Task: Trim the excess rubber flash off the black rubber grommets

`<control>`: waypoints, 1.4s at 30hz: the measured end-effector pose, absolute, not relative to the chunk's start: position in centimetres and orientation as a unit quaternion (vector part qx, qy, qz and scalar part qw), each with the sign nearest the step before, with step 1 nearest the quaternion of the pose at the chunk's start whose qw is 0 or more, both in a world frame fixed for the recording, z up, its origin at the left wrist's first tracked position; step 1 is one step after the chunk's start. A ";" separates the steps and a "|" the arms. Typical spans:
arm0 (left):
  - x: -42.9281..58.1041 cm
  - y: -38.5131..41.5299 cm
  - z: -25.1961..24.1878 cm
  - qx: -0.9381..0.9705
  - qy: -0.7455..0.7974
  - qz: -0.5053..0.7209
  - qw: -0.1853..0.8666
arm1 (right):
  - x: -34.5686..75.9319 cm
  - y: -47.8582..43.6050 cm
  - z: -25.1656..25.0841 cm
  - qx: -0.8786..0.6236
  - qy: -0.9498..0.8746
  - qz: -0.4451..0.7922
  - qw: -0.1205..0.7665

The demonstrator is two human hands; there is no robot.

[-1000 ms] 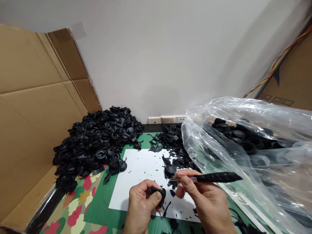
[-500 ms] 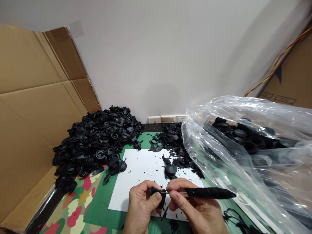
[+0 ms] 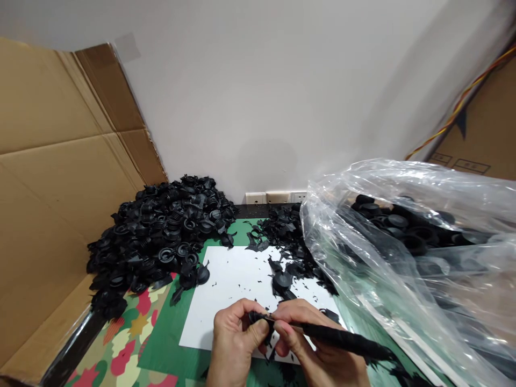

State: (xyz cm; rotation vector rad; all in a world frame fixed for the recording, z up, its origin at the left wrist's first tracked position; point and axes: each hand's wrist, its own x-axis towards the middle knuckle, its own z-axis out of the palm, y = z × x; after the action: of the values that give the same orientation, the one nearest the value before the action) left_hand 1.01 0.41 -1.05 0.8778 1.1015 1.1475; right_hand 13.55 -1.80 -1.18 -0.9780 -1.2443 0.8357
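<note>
Surface: green mat [image 3: 165, 341] under a sheet of white paper [image 3: 234, 274], the paper flecked with black trimmings; camouflage-patterned covering [image 3: 124, 349] at near left. Left hand [image 3: 237, 336] closed in a pinch, thumb over a small black plug [image 3: 255, 317], held above the paper's near edge. Right hand [image 3: 318, 346] in a pen-like grip on a slim knife [image 3: 346, 338], black-wrapped handle slanting toward lower right; tip at the plug, exact contact hidden by fingers. Far left: large pile of ribbed black plugs [image 3: 161, 231] against a cardboard box [image 3: 56, 140]. Far centre: heap of black scraps [image 3: 286, 228] overlapping the paper. Right: clear plastic bag [image 3: 334, 236] containing black round parts [image 3: 397, 221]. Room: pale wall [image 3: 242, 86] behind, socket strip [image 3: 278, 198] low on it; twisted red-yellow cable [image 3: 453, 115] beside a brown carton [image 3: 489, 118].
</note>
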 end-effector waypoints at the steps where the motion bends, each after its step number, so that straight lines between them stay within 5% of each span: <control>1: 1.0 0.4 -1.1 0.384 0.476 0.493 0.619 | 13.7 -1.7 -1.2 -0.430 -0.562 0.342 0.618; 6: 0.9 0.4 -0.7 0.398 0.475 0.500 0.604 | 15.5 -0.5 -0.8 -0.478 -0.541 0.271 0.637; 15: 0.7 0.3 -1.2 0.476 0.511 0.508 0.505 | 15.8 -0.9 -1.4 -0.395 -0.503 0.476 0.604; 42: 1.0 0.2 -1.1 0.450 0.520 0.503 0.524 | 15.0 -1.2 -1.6 -0.366 -0.710 0.188 0.572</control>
State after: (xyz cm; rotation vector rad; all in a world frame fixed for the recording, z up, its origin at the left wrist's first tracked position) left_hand 0.98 0.22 -1.13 1.0770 1.2444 1.2050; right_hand 14.95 -1.24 -1.56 -0.8574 -1.6656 0.4403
